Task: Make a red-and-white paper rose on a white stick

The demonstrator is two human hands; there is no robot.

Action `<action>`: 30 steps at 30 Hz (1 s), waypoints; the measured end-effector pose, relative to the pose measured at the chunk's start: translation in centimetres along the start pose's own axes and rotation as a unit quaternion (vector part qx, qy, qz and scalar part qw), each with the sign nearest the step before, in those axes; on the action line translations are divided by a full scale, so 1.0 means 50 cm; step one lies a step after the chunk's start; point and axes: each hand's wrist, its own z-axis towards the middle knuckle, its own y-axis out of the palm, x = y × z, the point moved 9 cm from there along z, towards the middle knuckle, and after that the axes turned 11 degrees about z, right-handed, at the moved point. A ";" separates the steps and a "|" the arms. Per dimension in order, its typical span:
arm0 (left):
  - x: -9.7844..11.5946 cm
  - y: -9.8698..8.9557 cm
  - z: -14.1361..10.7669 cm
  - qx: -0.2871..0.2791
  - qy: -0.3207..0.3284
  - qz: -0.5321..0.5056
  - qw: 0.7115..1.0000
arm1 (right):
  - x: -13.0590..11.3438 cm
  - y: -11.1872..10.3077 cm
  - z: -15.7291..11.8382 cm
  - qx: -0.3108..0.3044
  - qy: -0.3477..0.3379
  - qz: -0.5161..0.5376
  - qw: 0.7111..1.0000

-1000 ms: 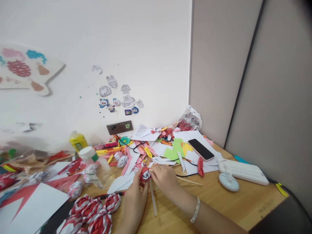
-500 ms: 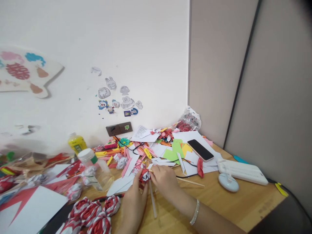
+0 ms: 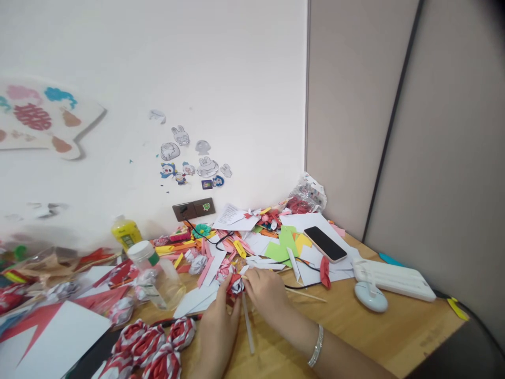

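My left hand (image 3: 219,321) is closed around a small red-and-white paper flower (image 3: 235,284), its thumb and fingers at the flower's sides. Close against the flower, my right hand (image 3: 266,295) is closed on a thin wooden stick (image 3: 310,295). The stick's tip shows by the flower, and its other end sticks out to the right behind the hand. A narrow white strip (image 3: 248,326) points down from below the flower toward the table's front. Fingers hide part of the flower.
Finished red-and-white paper roses (image 3: 148,345) lie at front left. A clear plastic jar (image 3: 168,284) and a yellow bottle (image 3: 126,233) stand behind them. Paper scraps (image 3: 284,243) cover the back. A phone (image 3: 325,243), a white mouse-like device (image 3: 371,296) and a white box-like item (image 3: 398,279) lie right.
The far end of the wooden stick has shifted slightly left. Both hands stay at the flower, with only slight movement, and the whole view has shifted a little.
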 end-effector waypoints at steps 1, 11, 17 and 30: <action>0.001 0.000 0.000 -0.005 -0.001 -0.001 1.000 | -0.001 0.002 0.000 -0.001 -0.003 0.001 1.000; -0.016 0.004 0.006 -0.038 -0.073 -0.120 0.989 | -0.011 0.006 -0.006 -0.036 -0.035 0.056 0.997; -0.020 0.007 0.008 -0.025 -0.069 -0.176 0.982 | -0.011 0.011 -0.009 -0.067 -0.038 0.104 0.992; -0.027 0.044 0.018 -0.023 -0.038 -0.319 0.947 | 0.029 0.007 0.003 -0.066 0.042 0.170 0.982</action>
